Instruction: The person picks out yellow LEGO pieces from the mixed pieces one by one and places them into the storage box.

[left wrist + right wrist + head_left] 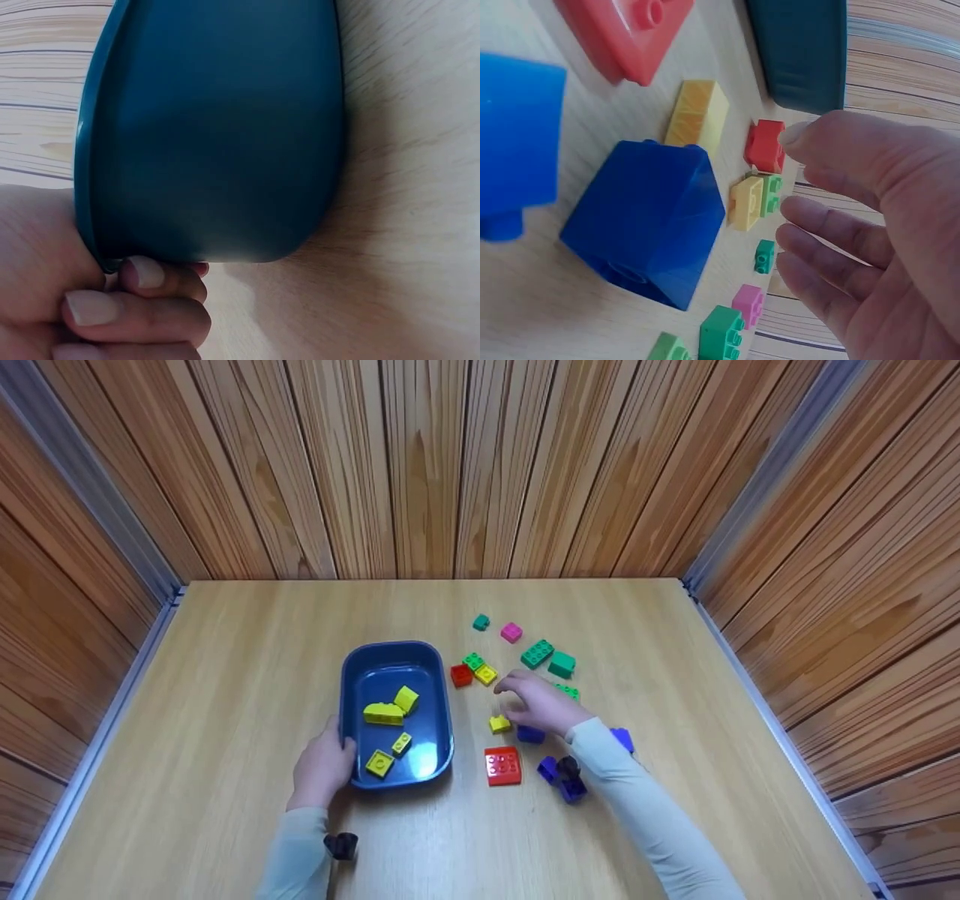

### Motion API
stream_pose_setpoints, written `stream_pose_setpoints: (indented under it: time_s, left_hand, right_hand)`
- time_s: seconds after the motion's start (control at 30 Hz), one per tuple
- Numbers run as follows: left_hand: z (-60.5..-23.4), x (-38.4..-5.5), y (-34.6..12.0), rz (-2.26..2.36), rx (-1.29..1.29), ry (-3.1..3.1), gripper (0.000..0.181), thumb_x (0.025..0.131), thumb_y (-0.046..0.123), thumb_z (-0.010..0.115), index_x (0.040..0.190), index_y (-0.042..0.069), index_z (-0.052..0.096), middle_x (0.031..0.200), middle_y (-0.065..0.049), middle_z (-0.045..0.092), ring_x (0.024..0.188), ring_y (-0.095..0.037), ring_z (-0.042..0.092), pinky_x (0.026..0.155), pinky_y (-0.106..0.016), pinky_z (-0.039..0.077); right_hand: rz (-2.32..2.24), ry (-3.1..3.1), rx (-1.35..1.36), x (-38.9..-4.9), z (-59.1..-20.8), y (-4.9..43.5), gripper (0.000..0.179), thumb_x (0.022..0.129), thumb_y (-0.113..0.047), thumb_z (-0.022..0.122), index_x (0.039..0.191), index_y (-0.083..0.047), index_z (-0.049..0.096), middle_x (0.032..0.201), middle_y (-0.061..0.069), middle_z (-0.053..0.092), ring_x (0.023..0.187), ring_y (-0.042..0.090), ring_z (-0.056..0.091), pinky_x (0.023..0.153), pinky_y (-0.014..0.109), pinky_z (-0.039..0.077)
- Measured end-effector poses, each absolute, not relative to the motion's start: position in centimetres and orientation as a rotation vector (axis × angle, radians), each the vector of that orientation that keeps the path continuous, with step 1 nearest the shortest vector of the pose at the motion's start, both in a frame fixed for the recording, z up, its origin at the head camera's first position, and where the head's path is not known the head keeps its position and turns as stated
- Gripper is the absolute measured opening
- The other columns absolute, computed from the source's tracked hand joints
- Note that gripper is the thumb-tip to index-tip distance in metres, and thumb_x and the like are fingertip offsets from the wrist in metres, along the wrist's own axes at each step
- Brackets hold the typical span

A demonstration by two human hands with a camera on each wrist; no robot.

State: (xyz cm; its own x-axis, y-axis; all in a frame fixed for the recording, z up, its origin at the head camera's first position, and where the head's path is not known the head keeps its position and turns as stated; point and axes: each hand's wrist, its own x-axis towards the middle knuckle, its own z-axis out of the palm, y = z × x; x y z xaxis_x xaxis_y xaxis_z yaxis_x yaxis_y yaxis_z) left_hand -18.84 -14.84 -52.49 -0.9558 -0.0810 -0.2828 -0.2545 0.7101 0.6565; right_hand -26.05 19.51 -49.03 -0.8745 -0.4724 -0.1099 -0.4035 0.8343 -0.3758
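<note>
My left hand point(322, 765) grips the left rim of a dark blue tray point(429, 701), its fingers curled at the edge in the left wrist view. Several yellow toy bricks point(383, 714) lie inside the tray. To the right, my right hand point(541, 703) hovers over loose bricks, fingers spread and holding nothing. Close below its fingertips are a small yellow brick point(499, 724) and a blue brick point(531, 734), which looms large in the right wrist view. Just beyond the fingers sits a yellow brick point(486, 674) beside a light green one point(473, 661) and a red one point(461, 675).
A flat red brick point(502, 766) and blue bricks point(571, 790) lie nearer the front. Green bricks point(537, 654), a pink brick point(511, 632) and a small dark green one point(481, 622) lie farther back. Wood-panelled walls point(424, 472) enclose the table point(225, 697).
</note>
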Motion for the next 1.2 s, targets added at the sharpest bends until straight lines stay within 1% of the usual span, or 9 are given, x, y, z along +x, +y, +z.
stream_pose_setpoints:
  time_s: [0.07,0.13,0.43,0.67,0.83,1.1,1.2]
  left_hand:
    - [-52.4,-18.8,-14.9,1.078,-0.268,2.685,0.054,0.102,0.021,0.04,0.149,0.0,0.022,0.137,-0.029,0.045,0.105,-0.035,0.056,0.093,-0.053,0.043]
    - [-52.4,-18.8,-14.8,1.077,-0.266,2.684,0.056,0.102,0.021,0.04,0.15,0.0,0.02,0.139,-0.029,0.043,0.11,-0.036,0.054,0.095,-0.054,0.042]
    - [-52.4,-18.9,-14.7,1.082,-0.265,2.704,0.054,0.101,0.019,0.041,0.149,0.001,0.024,0.132,-0.028,0.051,0.098,-0.033,0.057,0.089,-0.053,0.046]
    - [-52.3,-18.8,-14.8,1.038,-0.235,2.757,0.048,0.1,0.018,0.042,0.144,0.0,0.032,0.129,-0.03,0.052,0.105,-0.039,0.058,0.09,-0.056,0.044]
    - [-52.2,-18.7,-14.8,1.041,-0.252,2.732,0.05,0.101,0.018,0.041,0.146,0.001,0.029,0.132,-0.03,0.049,0.105,-0.037,0.057,0.091,-0.055,0.044]
    - [-52.2,-18.8,-14.7,1.049,-0.262,2.722,0.049,0.101,0.019,0.041,0.145,0.001,0.03,0.131,-0.029,0.051,0.101,-0.034,0.058,0.09,-0.053,0.045]
    - [-52.2,-18.8,-14.7,1.058,-0.274,2.705,0.05,0.101,0.019,0.04,0.147,0.002,0.028,0.132,-0.029,0.05,0.099,-0.033,0.057,0.089,-0.052,0.046]
  right_hand:
    - [-0.514,2.793,-0.668,-26.0,-49.2,19.4,0.038,0.087,-0.02,0.069,0.124,-0.015,0.062,0.12,0.0,0.058,0.105,0.017,0.054,0.092,0.037,0.047]
    - [-0.52,2.766,-0.656,-26.0,-49.3,19.2,0.038,0.087,-0.02,0.07,0.124,-0.015,0.062,0.12,0.001,0.058,0.104,0.017,0.055,0.091,0.037,0.048]
    - [-0.527,2.687,-0.633,-26.0,-50.3,18.5,0.04,0.084,-0.019,0.073,0.122,-0.015,0.062,0.112,0.0,0.06,0.099,0.016,0.058,0.086,0.036,0.05]
    - [-0.489,2.658,-0.633,-26.0,-50.9,18.1,0.041,0.081,-0.017,0.075,0.121,-0.016,0.064,0.106,-0.002,0.059,0.09,0.014,0.055,0.083,0.032,0.05]
    - [-0.497,2.653,-0.647,-26.0,-51.0,17.9,0.04,0.081,-0.015,0.075,0.12,-0.017,0.064,0.106,-0.002,0.059,0.09,0.014,0.055,0.084,0.032,0.049]
    - [-0.484,2.655,-0.66,-25.9,-51.2,17.8,0.038,0.081,-0.012,0.075,0.118,-0.018,0.066,0.104,-0.003,0.058,0.091,0.014,0.054,0.085,0.032,0.049]
    - [-0.487,2.656,-0.673,-25.9,-51.3,17.7,0.036,0.081,-0.012,0.075,0.116,-0.017,0.067,0.103,-0.003,0.058,0.09,0.014,0.054,0.085,0.032,0.049]
